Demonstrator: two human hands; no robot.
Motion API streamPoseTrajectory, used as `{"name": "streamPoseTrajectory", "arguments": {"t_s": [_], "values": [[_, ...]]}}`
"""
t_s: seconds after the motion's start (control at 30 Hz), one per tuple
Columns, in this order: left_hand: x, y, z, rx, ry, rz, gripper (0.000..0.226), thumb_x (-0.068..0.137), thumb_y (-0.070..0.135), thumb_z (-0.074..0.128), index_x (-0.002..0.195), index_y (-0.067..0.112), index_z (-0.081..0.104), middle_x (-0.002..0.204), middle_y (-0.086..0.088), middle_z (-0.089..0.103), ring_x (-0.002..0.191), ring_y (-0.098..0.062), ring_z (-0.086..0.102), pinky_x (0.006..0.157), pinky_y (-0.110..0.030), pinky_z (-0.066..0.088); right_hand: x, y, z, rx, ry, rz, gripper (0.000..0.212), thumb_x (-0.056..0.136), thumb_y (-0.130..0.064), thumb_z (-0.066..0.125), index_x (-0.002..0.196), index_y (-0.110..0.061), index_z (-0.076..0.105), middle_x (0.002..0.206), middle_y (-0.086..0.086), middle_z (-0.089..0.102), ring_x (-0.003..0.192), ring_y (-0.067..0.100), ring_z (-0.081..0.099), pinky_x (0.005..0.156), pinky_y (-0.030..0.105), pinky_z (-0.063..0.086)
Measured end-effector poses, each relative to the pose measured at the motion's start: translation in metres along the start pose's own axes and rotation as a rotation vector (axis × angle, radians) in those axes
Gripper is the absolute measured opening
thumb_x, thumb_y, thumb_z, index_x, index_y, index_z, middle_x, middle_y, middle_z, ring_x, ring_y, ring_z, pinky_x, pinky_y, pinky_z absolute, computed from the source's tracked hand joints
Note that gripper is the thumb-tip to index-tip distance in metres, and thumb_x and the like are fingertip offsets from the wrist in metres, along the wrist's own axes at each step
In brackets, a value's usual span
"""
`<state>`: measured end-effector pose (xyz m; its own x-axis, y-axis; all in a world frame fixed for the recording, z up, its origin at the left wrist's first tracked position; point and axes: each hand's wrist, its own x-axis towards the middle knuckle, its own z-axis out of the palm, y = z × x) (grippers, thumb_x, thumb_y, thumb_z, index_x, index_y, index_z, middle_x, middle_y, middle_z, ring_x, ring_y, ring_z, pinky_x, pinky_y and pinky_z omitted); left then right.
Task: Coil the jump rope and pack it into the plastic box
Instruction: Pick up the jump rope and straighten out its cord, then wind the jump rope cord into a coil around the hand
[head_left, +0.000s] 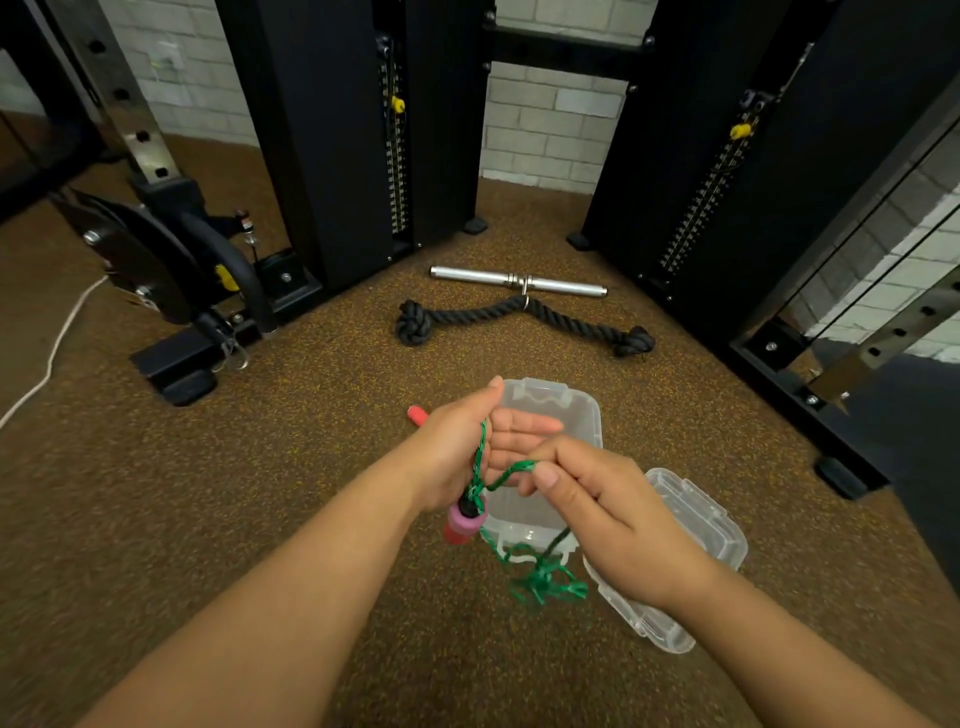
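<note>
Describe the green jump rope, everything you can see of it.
The thin green braided jump rope runs from a pink foam-like handle with a black cap, held upright in the left hand, up along that palm. A strand crosses to the right hand, whose fingers pinch it. The slack hangs in a loose tangle over the near rim of the clear plastic box on the floor. A second pink handle end peeks behind the left hand.

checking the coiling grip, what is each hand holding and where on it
Left hand holds the jump rope near its pink handle; right hand pinches the green cord further along.
</note>
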<state>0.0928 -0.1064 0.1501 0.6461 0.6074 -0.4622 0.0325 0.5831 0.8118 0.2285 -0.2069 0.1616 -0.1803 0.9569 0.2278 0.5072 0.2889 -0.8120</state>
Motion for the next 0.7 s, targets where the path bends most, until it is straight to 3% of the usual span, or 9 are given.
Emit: {"name": "streamPoseTrajectory", "arguments": {"t_s": [0.03,0.1,0.2,0.27,0.4,0.5,0.6,0.7], "values": [[-0.002,0.000,0.001,-0.010,-0.017,-0.026,0.068,0.100,0.048,0.022,0.107,-0.003,0.067,0.070,-0.011,0.074,0.054,-0.014,0.067,0.050,-0.021,0.052,0.002,0.000,-0.001,0.044,-0.007,0.019,0.025,0.097,-0.031,0.043,0.089,-0.017,0.062,0.090,-0.012,0.070,0.086,0.010,0.066,0.074,0.027,0.052],[-0.002,-0.001,0.000,-0.003,-0.067,-0.071,0.077,0.097,0.056,0.020,0.104,-0.005,0.066,0.068,-0.013,0.072,0.059,-0.019,0.068,0.060,-0.028,0.057,0.003,0.003,-0.004,0.102,-0.004,0.039,0.023,0.097,-0.023,0.045,0.086,-0.013,0.062,0.088,-0.021,0.068,0.084,0.004,0.066,0.073,0.017,0.049],[-0.003,-0.002,-0.003,0.039,-0.172,-0.130,0.098,0.087,0.073,0.014,0.101,-0.008,0.067,0.082,-0.021,0.069,0.080,-0.031,0.067,0.083,-0.040,0.053,0.007,0.008,-0.010,-0.012,0.037,0.060,0.021,0.094,-0.036,0.044,0.081,-0.030,0.058,0.076,-0.014,0.062,0.071,0.008,0.060,0.064,0.020,0.044],[-0.005,-0.001,-0.001,0.062,-0.217,-0.153,0.103,0.083,0.078,0.009,0.094,-0.004,0.070,0.088,-0.024,0.068,0.085,-0.033,0.067,0.087,-0.042,0.052,0.009,0.012,-0.014,-0.065,0.063,0.064,0.022,0.092,-0.039,0.044,0.080,-0.028,0.058,0.074,-0.009,0.062,0.069,0.010,0.058,0.063,0.021,0.043],[-0.008,0.004,0.005,0.113,-0.396,-0.240,0.103,0.077,0.081,0.012,0.095,-0.003,0.070,0.084,-0.021,0.071,0.076,-0.029,0.070,0.076,-0.036,0.056,0.013,0.016,-0.022,-0.056,0.151,0.083,0.026,0.088,-0.046,0.048,0.076,-0.026,0.058,0.070,-0.002,0.060,0.062,0.013,0.053,0.058,0.027,0.043],[-0.017,0.010,0.009,0.213,-0.582,-0.271,0.076,0.080,0.069,0.037,0.095,0.003,0.071,0.077,-0.012,0.075,0.069,-0.021,0.072,0.067,-0.029,0.057,0.015,0.023,-0.028,0.002,0.168,0.177,0.030,0.084,-0.055,0.053,0.071,-0.029,0.059,0.065,0.013,0.056,0.059,0.027,0.047,0.057,0.040,0.041],[-0.022,0.013,0.013,0.260,-0.453,-0.174,0.042,0.087,0.046,0.048,0.074,0.012,0.068,0.047,-0.001,0.063,0.040,-0.012,0.061,0.045,-0.019,0.049,0.015,0.029,-0.028,0.208,0.118,0.299,0.027,0.088,-0.047,0.053,0.068,-0.029,0.060,0.055,-0.003,0.043,0.053,0.012,0.040,0.052,0.031,0.037],[-0.015,0.013,0.005,0.049,-0.303,-0.042,0.039,0.087,0.040,0.047,0.057,0.016,0.051,0.032,0.008,0.036,0.025,-0.006,0.034,0.034,-0.015,0.030,0.010,0.035,-0.034,0.427,0.006,0.425,0.024,0.097,-0.025,0.046,0.090,-0.019,0.069,0.058,-0.006,0.044,0.053,0.006,0.043,0.057,0.022,0.043]]}}
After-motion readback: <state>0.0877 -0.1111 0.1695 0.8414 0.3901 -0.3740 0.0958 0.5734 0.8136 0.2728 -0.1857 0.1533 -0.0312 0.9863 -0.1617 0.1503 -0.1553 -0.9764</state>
